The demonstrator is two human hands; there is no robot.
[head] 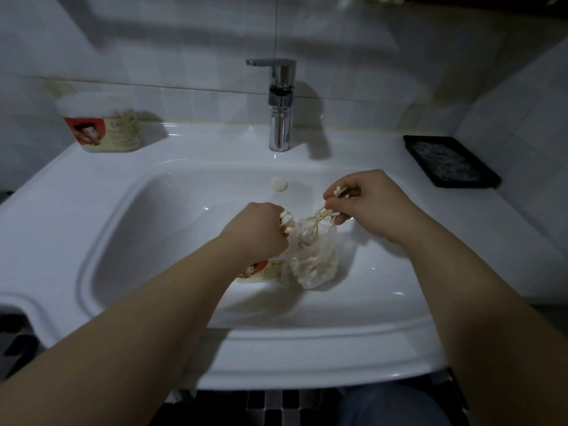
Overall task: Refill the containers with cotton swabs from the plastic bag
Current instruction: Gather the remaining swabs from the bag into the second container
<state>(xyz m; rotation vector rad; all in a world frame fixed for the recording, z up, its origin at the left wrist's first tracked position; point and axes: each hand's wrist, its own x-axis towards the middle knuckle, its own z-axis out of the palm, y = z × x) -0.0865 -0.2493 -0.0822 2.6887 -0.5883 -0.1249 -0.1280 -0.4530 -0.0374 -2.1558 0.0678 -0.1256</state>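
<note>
A clear plastic bag (pixel 313 259) full of cotton swabs hangs over the white sink basin (pixel 153 229). My left hand (pixel 255 229) grips a bunch of swabs (pixel 71 222) at the bag's left edge. My right hand (pixel 368 201) pinches several loose swabs (pixel 325 215) that stick out of the bag's mouth. A round container (pixel 261 272) with a red label lies in the basin beside the bag, partly hidden under my left wrist. A second container (pixel 103 124) of the same kind, with a white lid, stands on the sink's back left ledge.
A chrome faucet (pixel 278 103) rises at the back centre above a small round overflow cap (pixel 279 183). A black tray (pixel 450 161) lies on the right ledge. White tiled walls close in behind and to the right.
</note>
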